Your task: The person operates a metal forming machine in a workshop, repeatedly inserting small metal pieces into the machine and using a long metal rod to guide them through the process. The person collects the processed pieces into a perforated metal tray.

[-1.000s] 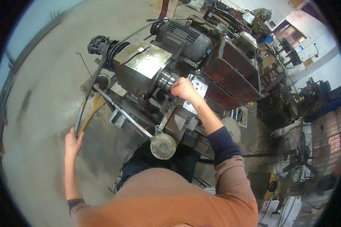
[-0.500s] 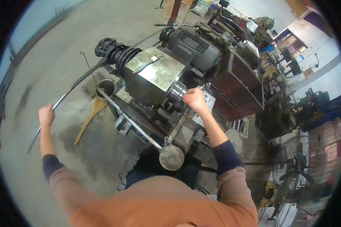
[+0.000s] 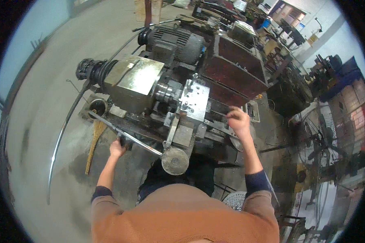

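Note:
My left hand (image 3: 118, 149) is low at the near left side of a lathe-like machine, against a dark part below a long metal bar (image 3: 138, 142). Its fingertips are hidden there. My right hand (image 3: 240, 122) hovers right of the machine's bright slide plate (image 3: 195, 100), fingers curled in; whatever they hold, if anything, is too small to make out. Left of the plate is the shiny round chuck (image 3: 164, 92), sticking out of the box-shaped headstock (image 3: 129, 77). A round metal disc (image 3: 175, 161) sits at the bar's near end, in front of my body.
A long curved rod (image 3: 61, 139) stretches out on the left. A straw broom (image 3: 94, 148) lies near a round pot (image 3: 98, 106). Behind stand a ribbed motor (image 3: 176, 42) and a dark red metal box (image 3: 235, 69). A large fan (image 3: 314, 139) is at right.
My left hand has let go of the long curved rod and moved right to the machine's side. My right hand has left the chuck and moved right. The view has shifted.

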`<state>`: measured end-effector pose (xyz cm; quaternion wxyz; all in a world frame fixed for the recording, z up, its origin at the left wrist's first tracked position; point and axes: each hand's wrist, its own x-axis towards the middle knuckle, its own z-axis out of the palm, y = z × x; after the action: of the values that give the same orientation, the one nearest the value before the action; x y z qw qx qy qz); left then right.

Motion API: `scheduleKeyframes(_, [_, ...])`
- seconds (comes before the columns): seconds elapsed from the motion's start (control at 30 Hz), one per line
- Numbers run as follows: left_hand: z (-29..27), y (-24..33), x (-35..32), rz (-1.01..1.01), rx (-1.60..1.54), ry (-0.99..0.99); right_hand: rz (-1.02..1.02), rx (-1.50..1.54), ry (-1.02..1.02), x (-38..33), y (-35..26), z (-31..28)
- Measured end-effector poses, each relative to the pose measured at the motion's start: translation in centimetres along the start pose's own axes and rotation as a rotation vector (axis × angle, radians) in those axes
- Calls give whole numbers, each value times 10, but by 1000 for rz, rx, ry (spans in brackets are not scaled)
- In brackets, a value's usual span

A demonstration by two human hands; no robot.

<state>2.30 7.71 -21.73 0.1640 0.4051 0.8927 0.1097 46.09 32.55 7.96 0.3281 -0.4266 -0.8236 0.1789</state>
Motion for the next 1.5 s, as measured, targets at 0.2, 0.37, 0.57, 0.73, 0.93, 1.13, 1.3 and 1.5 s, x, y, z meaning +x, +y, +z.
scheduleKeyframes(0.2, [-71, 7, 33, 327, 616, -224, 423, -147, 84, -111, 83, -72])
scheduleKeyframes(0.37, [-71, -12, 22, 253, 281, -18, 880, -656, -80, -239, 168, -124])
scheduleKeyframes(0.57, [-127, -36, 34, -41, -795, 168, 1185, -870, -175, -310, 168, -123])
scheduleKeyframes(0.73, [-151, 65, 6, -241, -1014, 353, 1096, -573, -59, -350, 101, -87])
scheduleKeyframes(0.93, [-110, 38, 43, -104, -998, 410, 1121, -228, 59, -365, 71, -50])
scheduleKeyframes(1.13, [-124, 70, 24, -152, -989, 504, 984, -217, 153, -383, 74, -32])
scheduleKeyframes(1.3, [-116, 48, 33, -144, -1032, 442, 937, -309, 143, -358, 55, -40])
scheduleKeyframes(1.5, [-121, 50, 34, -152, -1053, 376, 892, -889, -88, -373, 174, -103])
